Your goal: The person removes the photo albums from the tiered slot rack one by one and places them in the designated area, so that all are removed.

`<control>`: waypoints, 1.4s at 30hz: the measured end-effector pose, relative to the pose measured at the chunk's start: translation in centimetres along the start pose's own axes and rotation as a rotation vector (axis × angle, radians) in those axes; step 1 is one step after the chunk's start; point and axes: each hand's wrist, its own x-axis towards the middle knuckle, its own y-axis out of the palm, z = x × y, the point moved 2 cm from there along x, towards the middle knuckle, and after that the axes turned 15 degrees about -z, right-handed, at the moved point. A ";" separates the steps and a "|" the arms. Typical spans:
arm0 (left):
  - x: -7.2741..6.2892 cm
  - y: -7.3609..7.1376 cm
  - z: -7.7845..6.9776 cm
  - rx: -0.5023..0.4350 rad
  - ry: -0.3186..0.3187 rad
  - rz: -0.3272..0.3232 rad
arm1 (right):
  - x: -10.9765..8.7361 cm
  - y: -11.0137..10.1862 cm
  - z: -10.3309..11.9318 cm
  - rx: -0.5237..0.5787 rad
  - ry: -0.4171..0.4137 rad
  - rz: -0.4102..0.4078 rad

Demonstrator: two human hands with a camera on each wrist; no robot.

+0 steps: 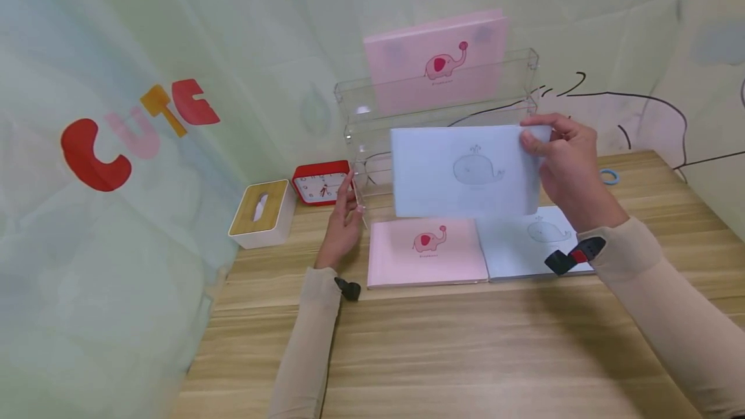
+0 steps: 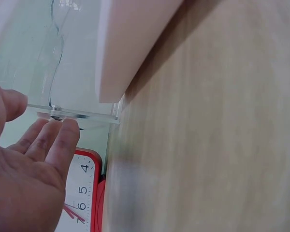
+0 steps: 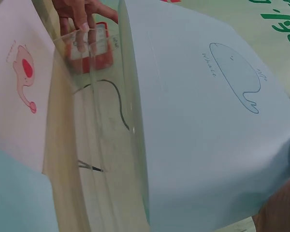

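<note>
My right hand point(image 1: 573, 160) pinches the right end of a pale blue book point(image 1: 427, 176) with a whale drawing. The book is held up in front of the lower tiers of a clear acrylic rack point(image 1: 351, 97). At the rack's left side panel is my left hand point(image 1: 343, 225), its fingers loosely extended; in the left wrist view the fingertips point(image 2: 70, 125) are right at the panel's edge. A pink elephant book point(image 1: 401, 63) stands in the top tier. On the table lie another pink elephant book point(image 1: 390, 257) and a second blue whale book point(image 1: 506, 254), side by side.
A red alarm clock point(image 1: 307, 187) stands just left of the rack, near a white tissue box point(image 1: 270, 228) with a wooden lid. Behind the right hand lies a small blue ring point(image 1: 611, 171). Printed curtain fabric hangs behind the table point(image 1: 465, 354).
</note>
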 end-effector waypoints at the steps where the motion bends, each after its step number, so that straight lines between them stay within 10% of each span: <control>1: 0.0 0.0 0.0 0.003 -0.002 0.000 | -0.1 -0.1 -0.2 -0.009 0.008 -0.008; 42: 0.1 0.0 0.3 -0.028 0.014 0.011 | -4.8 -0.7 -5.5 0.014 0.178 0.039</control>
